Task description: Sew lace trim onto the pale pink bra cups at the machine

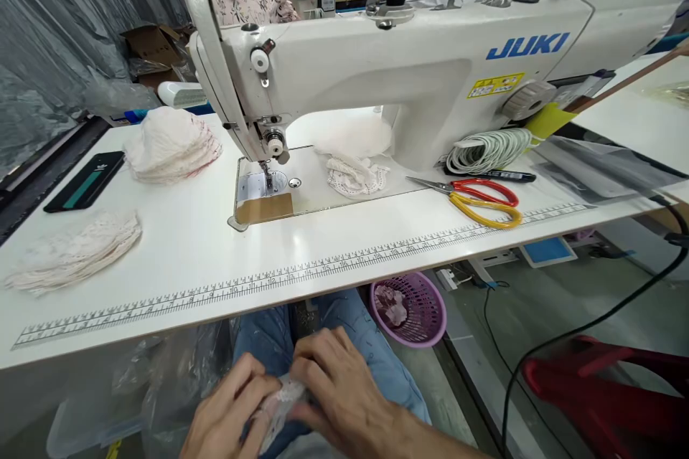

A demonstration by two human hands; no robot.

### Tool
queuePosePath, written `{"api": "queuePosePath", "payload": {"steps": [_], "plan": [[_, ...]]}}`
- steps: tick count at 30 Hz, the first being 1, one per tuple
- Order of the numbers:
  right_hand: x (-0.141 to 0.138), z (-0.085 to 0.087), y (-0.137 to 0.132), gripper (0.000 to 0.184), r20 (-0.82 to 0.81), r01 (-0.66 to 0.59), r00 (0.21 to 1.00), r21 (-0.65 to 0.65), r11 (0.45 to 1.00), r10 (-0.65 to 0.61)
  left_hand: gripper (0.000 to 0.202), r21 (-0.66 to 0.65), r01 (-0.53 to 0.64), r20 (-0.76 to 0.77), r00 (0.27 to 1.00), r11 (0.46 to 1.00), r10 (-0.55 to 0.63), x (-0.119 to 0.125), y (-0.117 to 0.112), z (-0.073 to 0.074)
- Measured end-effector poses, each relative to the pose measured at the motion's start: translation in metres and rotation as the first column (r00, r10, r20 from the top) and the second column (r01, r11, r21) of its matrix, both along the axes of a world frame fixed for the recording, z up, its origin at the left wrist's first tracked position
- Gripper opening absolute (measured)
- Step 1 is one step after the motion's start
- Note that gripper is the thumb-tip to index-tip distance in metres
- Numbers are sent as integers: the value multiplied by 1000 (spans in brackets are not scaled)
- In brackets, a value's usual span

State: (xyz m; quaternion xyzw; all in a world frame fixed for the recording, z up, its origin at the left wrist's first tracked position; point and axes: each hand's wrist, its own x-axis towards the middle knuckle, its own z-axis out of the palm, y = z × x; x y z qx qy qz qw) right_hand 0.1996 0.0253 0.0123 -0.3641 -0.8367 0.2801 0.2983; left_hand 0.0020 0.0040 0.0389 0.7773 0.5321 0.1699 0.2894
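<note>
Over my lap, below the table edge, my left hand [231, 409] and my right hand [339, 387] are closed on a small piece of white lace fabric [283, 401]. Much of that piece is hidden by my fingers, and it is slightly blurred. Above the hands stands a white sewing machine [344, 72], its needle and presser foot [268, 176] over the metal plate with no cloth under them. More white lace pieces [355, 172] lie bunched beneath the machine arm.
At left lie a stack of white fabric pieces [169, 143], a flatter lace stack [75, 251] and a dark phone [85, 181]. Scissors [479, 201] and coiled cord [487, 150] rest at right. A purple basket [430, 301] stands below the table. Two people sit beyond the machine.
</note>
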Motion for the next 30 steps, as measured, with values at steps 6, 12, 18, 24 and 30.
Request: {"api": "queuePosePath", "payload": {"steps": [6,12,18,24,30], "plan": [[20,-16,17,29,-336,-318,935,-651,689,114,36,-703,-17,293,904,711,311,5,13,16],[36,-11,15,38,-527,-445,850,-736,511,-19,43,-888,39,330,750,459,574,5,12,15],[27,-9,11,31,-516,-345,856,-516,784,37,44,-904,10,315,692,427,649,8,9,13],[19,-10,16,35,-501,-293,865,-453,842,32,46,-884,3,332,707,467,624,13,11,19],[77,-18,22,26,-253,-148,967,-517,843,15,47,-894,58,345,721,444,601,8,13,16]]}}
